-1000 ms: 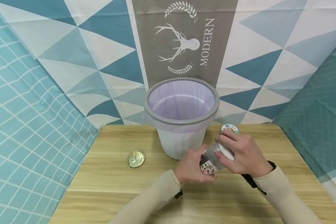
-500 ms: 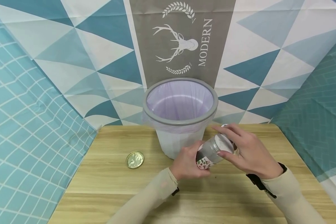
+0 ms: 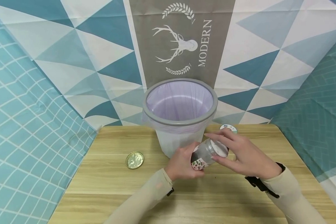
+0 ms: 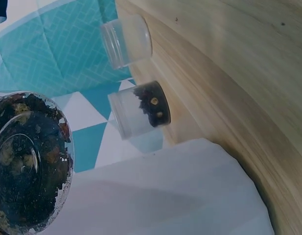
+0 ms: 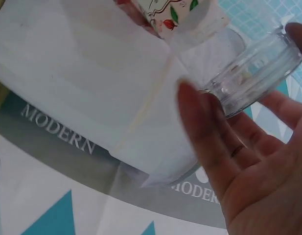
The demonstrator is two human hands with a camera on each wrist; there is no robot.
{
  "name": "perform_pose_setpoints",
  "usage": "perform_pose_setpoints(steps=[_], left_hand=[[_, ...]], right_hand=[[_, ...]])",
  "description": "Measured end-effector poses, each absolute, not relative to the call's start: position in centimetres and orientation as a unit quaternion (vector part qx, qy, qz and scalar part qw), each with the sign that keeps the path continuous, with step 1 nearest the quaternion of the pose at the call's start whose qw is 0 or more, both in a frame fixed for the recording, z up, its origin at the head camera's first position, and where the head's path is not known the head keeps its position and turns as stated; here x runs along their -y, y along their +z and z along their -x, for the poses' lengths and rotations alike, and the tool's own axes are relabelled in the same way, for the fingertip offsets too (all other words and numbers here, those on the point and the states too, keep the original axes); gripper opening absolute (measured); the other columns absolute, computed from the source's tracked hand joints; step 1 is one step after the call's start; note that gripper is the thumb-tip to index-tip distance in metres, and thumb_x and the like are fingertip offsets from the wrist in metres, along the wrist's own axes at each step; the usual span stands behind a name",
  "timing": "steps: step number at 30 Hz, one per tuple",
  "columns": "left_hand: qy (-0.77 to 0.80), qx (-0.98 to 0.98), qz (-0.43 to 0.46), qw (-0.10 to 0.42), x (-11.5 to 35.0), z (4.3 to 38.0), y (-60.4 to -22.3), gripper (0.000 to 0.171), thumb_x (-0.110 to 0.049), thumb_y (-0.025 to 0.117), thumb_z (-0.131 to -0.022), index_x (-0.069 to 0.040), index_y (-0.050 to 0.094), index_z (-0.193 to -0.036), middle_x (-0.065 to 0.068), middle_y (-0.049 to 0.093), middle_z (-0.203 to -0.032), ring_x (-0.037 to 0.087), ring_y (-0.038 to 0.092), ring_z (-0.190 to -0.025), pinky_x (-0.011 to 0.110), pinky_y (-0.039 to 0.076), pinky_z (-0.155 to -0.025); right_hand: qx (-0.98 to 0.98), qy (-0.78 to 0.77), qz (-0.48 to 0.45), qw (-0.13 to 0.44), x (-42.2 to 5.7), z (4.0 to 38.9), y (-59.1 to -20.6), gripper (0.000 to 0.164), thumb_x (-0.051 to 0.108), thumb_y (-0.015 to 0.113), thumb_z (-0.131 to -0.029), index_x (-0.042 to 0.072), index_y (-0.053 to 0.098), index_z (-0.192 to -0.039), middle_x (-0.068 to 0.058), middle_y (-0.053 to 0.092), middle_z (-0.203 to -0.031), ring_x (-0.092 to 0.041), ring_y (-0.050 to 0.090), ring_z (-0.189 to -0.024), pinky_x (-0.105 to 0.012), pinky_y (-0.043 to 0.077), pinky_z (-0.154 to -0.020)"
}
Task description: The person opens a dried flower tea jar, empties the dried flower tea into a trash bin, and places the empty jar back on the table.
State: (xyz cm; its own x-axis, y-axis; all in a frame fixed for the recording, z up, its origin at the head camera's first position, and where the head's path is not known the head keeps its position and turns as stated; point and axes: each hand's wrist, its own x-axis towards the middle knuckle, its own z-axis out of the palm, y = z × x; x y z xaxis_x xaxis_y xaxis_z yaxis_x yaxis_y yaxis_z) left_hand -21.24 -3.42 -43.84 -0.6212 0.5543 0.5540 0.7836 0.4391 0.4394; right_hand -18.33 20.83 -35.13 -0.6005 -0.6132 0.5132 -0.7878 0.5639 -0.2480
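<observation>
A clear jar with a berry-print label is gripped round its body by my left hand, tilted with its top to the right. The left wrist view shows the dark dried contents through its base. Around the jar's clear lid, my right hand has its thumb at one edge and fingers at the other. The index finger sticks out past the lid.
Behind the hands stands a lined bin. A gold round lid lies at left on the wooden table. Past the right hand are a jar with dark contents and another clear jar.
My right hand's fingers have loosened and spread from their earlier curl over the lid, then come back round it. The jar has moved left with my left hand.
</observation>
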Motion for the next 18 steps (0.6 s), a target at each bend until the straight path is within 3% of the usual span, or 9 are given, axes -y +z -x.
perform_pose_setpoints(steps=[6, 13, 18], left_hand=[[-0.342, 0.835, 0.397, 0.17, 4.2, 21.2, -44.0, 0.084, -0.024, 0.095, -0.055, -0.008, 0.056, -0.128, 0.002, 0.072, -0.094, 0.011, 0.066, -0.075, 0.016, 0.052, -0.068], [-0.324, 0.837, 0.398, 0.188, 5.3, 21.2, -44.5, 0.086, -0.026, 0.096, -0.052, -0.008, 0.056, -0.126, 0.001, 0.071, -0.094, 0.012, 0.067, -0.076, 0.018, 0.054, -0.069], [-0.322, 0.839, 0.397, 0.186, 6.1, 21.1, -44.8, 0.086, -0.024, 0.097, -0.052, -0.009, 0.056, -0.126, 0.0, 0.071, -0.095, 0.012, 0.067, -0.077, 0.019, 0.054, -0.07]], right_hand=[[0.87, 0.226, -0.398, 0.185, -20.6, 18.3, -35.5, 0.081, 0.029, 0.087, -0.083, 0.02, 0.05, -0.154, 0.003, 0.055, -0.14, -0.009, 0.063, -0.109, -0.034, 0.059, -0.082], [0.877, 0.223, -0.375, 0.202, -19.6, 18.4, -35.9, 0.067, 0.037, 0.081, -0.088, 0.018, 0.056, -0.148, 0.005, 0.062, -0.119, -0.002, 0.06, -0.084, -0.027, 0.055, -0.069], [0.886, 0.217, -0.367, 0.184, -18.7, 18.5, -35.9, 0.061, 0.042, 0.079, -0.09, 0.014, 0.061, -0.142, 0.001, 0.065, -0.121, 0.001, 0.058, -0.077, -0.021, 0.053, -0.065]])
